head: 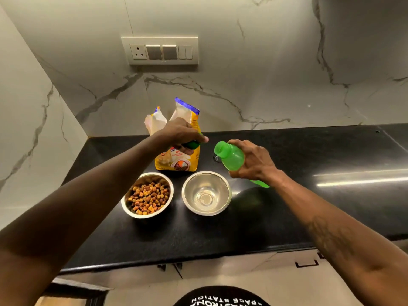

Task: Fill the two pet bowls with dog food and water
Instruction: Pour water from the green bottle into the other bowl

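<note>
Two steel bowls stand side by side on the black counter (309, 206). The left bowl (147, 195) holds brown kibble. The right bowl (206, 193) has a little clear water at its bottom. My right hand (254, 162) grips a green bottle (230, 156), tilted with its open mouth pointing left, above and right of the water bowl. My left hand (180, 134) holds the dark green bottle cap (194, 144) in front of the yellow dog food bag (180, 151), which stands open behind the bowls.
A marble wall rises behind the counter, with a switch panel (160, 50) above the bag. Another marble wall closes the left side. The counter's front edge runs above cabinet doors (242, 277).
</note>
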Tool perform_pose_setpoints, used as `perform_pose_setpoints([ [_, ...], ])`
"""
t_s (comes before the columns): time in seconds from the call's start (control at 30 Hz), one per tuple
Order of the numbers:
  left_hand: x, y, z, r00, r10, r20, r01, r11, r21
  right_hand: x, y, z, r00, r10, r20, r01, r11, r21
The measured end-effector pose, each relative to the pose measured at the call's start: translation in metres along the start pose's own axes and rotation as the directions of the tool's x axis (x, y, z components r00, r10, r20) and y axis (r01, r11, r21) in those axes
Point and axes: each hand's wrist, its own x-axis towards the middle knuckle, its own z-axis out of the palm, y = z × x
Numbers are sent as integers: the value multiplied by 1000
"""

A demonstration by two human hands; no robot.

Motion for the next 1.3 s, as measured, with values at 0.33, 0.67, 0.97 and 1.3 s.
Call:
perform_pose_setpoints([
  [0.33, -4, -55, 23, 989, -83, 126, 91, 994, -56, -20, 0, 18, 986, 4, 168, 33, 975, -218],
  [0.67, -1, -80, 31, 985, -93, 147, 102, 993, -56, -26, 0, 30, 969, -5, 246, 86, 943, -322],
  [0.97, 2, -91, 34, 985, -70, 159, 74, 997, -19, -25, 1, 35, 964, -37, 264, 140, 912, -384],
  [1.3, 3, -91, 35, 982, -81, 173, 90, 995, -45, -23, 0, 35, 950, -57, 307, 189, 886, -422],
])
